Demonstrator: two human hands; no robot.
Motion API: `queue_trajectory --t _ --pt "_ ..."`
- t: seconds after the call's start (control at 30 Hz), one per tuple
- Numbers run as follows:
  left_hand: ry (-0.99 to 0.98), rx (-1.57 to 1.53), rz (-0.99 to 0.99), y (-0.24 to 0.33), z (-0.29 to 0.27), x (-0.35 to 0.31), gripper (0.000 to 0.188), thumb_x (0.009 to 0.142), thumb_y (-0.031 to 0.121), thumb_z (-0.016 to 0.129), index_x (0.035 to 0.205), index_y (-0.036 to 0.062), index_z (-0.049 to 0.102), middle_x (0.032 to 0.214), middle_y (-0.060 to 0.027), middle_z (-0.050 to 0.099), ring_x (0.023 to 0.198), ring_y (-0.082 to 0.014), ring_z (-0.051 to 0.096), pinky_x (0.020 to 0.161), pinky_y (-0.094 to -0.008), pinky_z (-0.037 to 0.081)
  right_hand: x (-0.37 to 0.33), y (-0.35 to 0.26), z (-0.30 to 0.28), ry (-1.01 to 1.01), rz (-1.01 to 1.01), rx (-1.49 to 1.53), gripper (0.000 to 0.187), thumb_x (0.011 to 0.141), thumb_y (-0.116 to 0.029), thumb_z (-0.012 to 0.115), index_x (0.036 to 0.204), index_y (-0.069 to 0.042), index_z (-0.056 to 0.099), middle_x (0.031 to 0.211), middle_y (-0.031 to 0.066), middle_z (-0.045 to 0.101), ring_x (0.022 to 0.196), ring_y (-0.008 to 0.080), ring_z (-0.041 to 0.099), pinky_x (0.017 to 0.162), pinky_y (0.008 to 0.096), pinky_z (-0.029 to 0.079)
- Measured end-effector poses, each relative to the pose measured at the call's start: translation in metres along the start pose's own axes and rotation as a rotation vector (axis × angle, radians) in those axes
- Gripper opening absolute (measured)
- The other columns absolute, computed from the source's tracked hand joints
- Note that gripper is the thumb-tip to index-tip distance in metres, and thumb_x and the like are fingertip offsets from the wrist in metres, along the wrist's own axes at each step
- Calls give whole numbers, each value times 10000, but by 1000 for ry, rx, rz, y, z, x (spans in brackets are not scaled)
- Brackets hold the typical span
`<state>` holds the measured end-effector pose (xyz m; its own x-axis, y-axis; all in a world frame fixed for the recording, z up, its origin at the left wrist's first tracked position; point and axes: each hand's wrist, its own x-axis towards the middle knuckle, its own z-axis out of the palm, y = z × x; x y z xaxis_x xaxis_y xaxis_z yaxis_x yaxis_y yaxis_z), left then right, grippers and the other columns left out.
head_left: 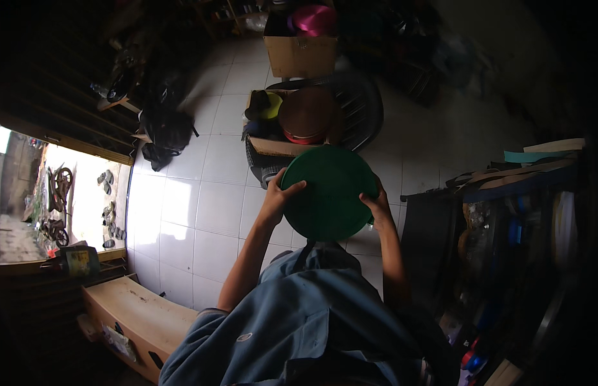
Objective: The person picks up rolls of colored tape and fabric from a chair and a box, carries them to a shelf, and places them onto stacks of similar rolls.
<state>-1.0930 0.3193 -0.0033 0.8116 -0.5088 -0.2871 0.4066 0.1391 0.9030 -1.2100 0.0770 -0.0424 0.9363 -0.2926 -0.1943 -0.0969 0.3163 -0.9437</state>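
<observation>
A large flat green disc (330, 194), which looks like a roll of wound strap, is held up in front of my body. My left hand (277, 198) grips its left edge, with the thumb lying on the upper face. On the opposite edge my right hand (378, 207) has its thumb on top too; the fingers of both hands are partly hidden beneath. Just beyond the disc, a cardboard box (273, 147) holds a brown roll (306, 114) and a yellow roll (271, 106).
Behind the box lies a black ribbed chair-like thing (363, 106). Farther back, a carton (300, 56) holds a pink roll (313, 20). Dark shelving with straps (524, 168) lines the right. A wooden cabinet (141, 309) stands at lower left, black bags (167, 132) on the tiled floor (212, 193).
</observation>
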Motion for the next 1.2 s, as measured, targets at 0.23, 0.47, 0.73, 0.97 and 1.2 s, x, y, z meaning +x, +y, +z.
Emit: queue_trajectory --t 0.23,0.47,0.73,0.97,1.2 --pt "2 -221 -138 10 13 92 475 944 366 506 1244 -3 489 1148 -113 598 1032 -206 588 868 -325 479 69 0 -25 142 1 66 763 746 -240 792 1383 -82 404 1291 81 509 1199 216 475 1003 338 378" --pt "45 -291 -341 -74 -72 227 550 978 433 374 1312 -3 399 1245 -178 543 1115 -287 565 885 -432 486 101 30 -45 402 102 159 678 803 -218 729 1381 -80 403 1279 99 506 1166 238 488 962 369 401" --pt "213 180 -344 -241 -196 377 570 870 452 586 1239 24 510 1133 -192 582 1004 -352 610 822 -445 518 146 10 15 464 70 202 635 883 -270 642 1398 -51 342 1286 136 470 1164 274 508 932 385 461" --pt "282 -349 -515 -246 -190 414 713 804 440 645 1244 -98 487 1147 -201 576 969 -323 620 807 -401 527 163 48 26 617 84 154 637 886 -284 634 1407 -69 336 1332 142 437 1226 275 445 989 397 431" --pt "435 -686 -646 -263 -197 433 749 783 405 715 1270 -102 456 1225 -199 531 1041 -321 592 852 -419 526 168 38 43 742 173 178 555 936 -273 553 1402 -49 348 1341 136 439 1250 249 423 1025 373 376"
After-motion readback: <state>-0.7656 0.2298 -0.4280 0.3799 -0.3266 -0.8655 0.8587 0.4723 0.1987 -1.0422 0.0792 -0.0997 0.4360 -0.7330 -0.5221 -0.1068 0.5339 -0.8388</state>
